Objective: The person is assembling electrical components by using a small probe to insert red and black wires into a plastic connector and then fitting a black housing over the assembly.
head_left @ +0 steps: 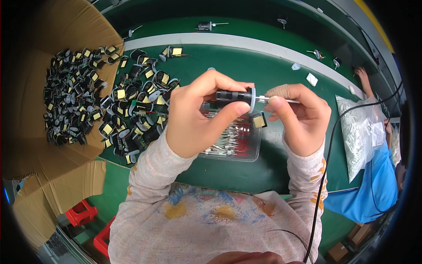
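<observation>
A green bench (272, 171) spreads beneath the work, with a pale raised strip along its far side. At its left stands a large open cardboard box (90, 24) full of black cylindrical parts with grey discs and yellow pads. A heap of similar parts (145, 105) covers the bench between the box and the left hand (191, 116). At the far right, another person's blue sleeve (371, 189) shows beside a clear plastic bag (358, 134) of small white pieces. A clear plastic tray (258, 154) of white-and-red slender pieces sits below the hands, partly hidden by the left one.

The left hand grips a black cylinder (226, 95) sideways above the tray, thumb against the near side. The right hand (305, 116), with a beige wrap around one finger, pinches a thin white stem (262, 99) extending from the cylinder's grey disc (252, 101). One yellow-padded part (260, 120) is by the tray's far right corner.
</observation>
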Available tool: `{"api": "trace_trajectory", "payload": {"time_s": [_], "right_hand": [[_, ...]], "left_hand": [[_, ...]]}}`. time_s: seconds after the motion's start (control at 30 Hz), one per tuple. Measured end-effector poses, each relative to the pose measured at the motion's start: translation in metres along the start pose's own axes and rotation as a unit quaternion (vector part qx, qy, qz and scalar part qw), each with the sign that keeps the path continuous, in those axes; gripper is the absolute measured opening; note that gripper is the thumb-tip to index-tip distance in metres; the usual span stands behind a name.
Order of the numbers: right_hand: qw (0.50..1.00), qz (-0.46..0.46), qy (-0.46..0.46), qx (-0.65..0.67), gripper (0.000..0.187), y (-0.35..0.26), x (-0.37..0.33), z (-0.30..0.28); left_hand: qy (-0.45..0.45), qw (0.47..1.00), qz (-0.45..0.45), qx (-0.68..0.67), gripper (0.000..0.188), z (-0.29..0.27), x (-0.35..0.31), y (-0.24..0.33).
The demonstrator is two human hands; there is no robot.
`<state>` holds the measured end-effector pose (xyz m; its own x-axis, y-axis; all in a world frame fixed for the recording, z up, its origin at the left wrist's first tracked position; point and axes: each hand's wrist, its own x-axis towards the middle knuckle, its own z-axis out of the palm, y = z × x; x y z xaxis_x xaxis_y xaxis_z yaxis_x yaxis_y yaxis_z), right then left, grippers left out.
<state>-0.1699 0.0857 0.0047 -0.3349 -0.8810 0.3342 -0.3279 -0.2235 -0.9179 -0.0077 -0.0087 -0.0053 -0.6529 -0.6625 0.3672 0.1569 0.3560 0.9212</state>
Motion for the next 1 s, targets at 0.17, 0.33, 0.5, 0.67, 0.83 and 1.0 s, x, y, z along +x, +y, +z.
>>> {"api": "trace_trajectory", "payload": {"time_s": [0.17, 0.33, 0.5, 0.67, 0.83, 1.0], "right_hand": [[0.992, 0.054, 0.030, 0.106, 0.011, 0.014, 0.009, 0.021], [0.992, 0.085, -0.017, 0.087, 0.014, 0.074, 0.073, 0.015], [0.979, 0.096, 0.179, -0.012, 0.018, 0.192, 0.162, -0.030], [0.824, 0.081, 0.103, -0.552, 0.032, 0.229, 0.169, -0.051], [0.890, -0.236, 0.074, -0.384, 0.029, 0.135, 0.111, -0.019], [0.900, -0.126, -0.342, -0.239, 0.018, 0.051, 0.007, 0.030]], "left_hand": [[0.052, 0.998, -0.002, -0.046, 0.020, -0.002, 0.006, -0.017], [0.067, 0.977, 0.014, 0.201, 0.033, -0.044, 0.033, -0.046], [-0.071, 0.849, -0.040, 0.522, 0.009, -0.081, 0.026, -0.079], [-0.190, 0.834, -0.102, 0.508, 0.019, -0.076, 0.024, -0.092], [-0.277, 0.830, -0.078, 0.478, 0.028, -0.067, 0.016, -0.092], [-0.228, 0.792, -0.059, 0.563, 0.021, -0.066, 0.021, -0.101]]}}
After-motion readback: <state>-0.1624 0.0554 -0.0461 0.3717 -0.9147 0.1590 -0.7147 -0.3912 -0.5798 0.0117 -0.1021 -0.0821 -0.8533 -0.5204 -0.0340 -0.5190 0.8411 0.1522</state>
